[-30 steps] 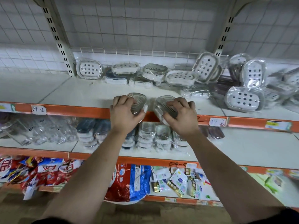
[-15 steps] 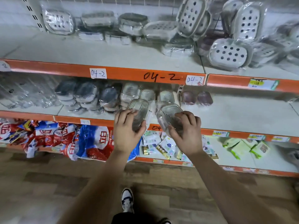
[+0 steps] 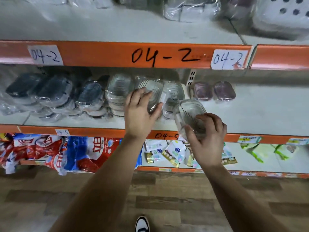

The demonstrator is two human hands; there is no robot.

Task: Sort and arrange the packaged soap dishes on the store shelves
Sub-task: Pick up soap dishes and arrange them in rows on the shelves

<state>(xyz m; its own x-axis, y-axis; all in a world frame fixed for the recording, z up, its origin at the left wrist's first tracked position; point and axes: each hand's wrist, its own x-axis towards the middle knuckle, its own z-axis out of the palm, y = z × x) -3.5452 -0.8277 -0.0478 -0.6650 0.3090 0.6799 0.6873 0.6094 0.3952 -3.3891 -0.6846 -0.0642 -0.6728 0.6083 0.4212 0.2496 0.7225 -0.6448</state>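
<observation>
Orange-edged store shelves fill the wall ahead, above a wood-plank floor [image 3: 50, 206] where the toe of a shoe [image 3: 142, 223] shows. On the orange strip [image 3: 103, 54] of the top shelf, "04-2" is written by hand, with a paper label [image 3: 45, 55] reading the same to its left.

The middle shelf [image 3: 267, 111] carries the wrapped soap dishes in a row along its back. There are dark dishes [image 3: 50, 91] on the left, stacks of clear dishes [image 3: 118, 91] in the centre and two purple dishes [image 3: 214, 91] on the right, standing a little apart from the rest.

The person's left hand [image 3: 140, 114] reaches into the clear section and holds a clear soap dish [image 3: 153, 91] upright against the stacks. Its fingers [image 3: 138, 96] are spread over the face of the dish and the thumb is hooked round the lower right edge. That dish sits just beside another clear stack [image 3: 173, 94].

The right hand [image 3: 207, 139] grips the other clear dish [image 3: 189, 113] at the front edge of the same shelf. The dish is tilted, with curled fingers [image 3: 210, 119] across its face and the thumb beneath. It is in the air, not resting on the shelf.

Up on the top shelf lies a white dish with holes [image 3: 282, 19], blurred. The bottom shelf holds red and blue bags [image 3: 55, 151], small packets [image 3: 167, 153] and green packs [image 3: 260, 151].
</observation>
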